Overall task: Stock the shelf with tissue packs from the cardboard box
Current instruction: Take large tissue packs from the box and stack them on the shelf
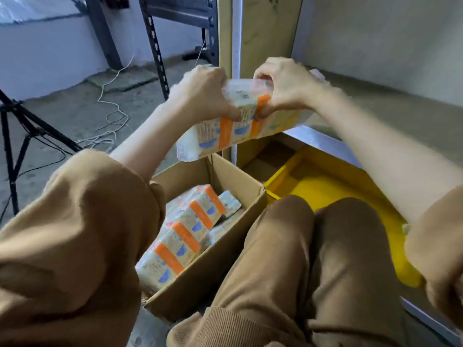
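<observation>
Gripping tissue pack (233, 128) between left hand (203, 93) and right hand (283, 86).

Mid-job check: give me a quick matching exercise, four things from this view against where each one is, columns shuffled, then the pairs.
Things:
1. held pack
2. box
3. tripod
4. yellow tray

Places:
A. under the shelf board, by the knees
B. far left on the floor
C. in both hands, at the shelf edge
D. on the floor, packs inside

Pairs: 1-C, 2-D, 3-B, 4-A
</observation>
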Motion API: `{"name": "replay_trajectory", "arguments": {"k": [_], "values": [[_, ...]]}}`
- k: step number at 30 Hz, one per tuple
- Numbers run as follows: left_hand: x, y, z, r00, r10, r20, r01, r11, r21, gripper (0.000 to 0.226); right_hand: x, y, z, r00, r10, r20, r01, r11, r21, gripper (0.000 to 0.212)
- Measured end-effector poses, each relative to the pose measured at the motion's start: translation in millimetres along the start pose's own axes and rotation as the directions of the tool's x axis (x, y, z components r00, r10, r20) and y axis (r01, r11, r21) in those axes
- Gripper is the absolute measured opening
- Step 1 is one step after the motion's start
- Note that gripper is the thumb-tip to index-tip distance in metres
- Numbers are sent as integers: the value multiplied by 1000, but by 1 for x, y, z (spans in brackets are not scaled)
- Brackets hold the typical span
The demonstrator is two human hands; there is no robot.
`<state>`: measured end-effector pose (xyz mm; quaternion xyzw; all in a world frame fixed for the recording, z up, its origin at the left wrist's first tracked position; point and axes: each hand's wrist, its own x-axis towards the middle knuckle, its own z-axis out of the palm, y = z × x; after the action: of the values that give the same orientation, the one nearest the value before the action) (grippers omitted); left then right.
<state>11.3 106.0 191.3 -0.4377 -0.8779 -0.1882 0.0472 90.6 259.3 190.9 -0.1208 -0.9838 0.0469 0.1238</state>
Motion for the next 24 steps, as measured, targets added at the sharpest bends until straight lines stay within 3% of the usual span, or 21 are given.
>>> {"name": "replay_trajectory", "arguments": {"k": [9,13,18,24], "values": [[104,86,55,980,195,-49,-197,979,-56,58,4,124,-33,977,204,-66,-212,965,-156,50],[147,110,87,972,233,27,-231,970,-82,60,14,169,-29,958,288,3,-282,940,-192,55],[191,118,117,954,199,224,-193,980,-51,60,19,201,-8,916,388,104,-370,915,-161,60],[232,97,122,951,82,299,-68,996,-57,57,3,213,20,908,399,-128,-412,906,-98,52]]}}
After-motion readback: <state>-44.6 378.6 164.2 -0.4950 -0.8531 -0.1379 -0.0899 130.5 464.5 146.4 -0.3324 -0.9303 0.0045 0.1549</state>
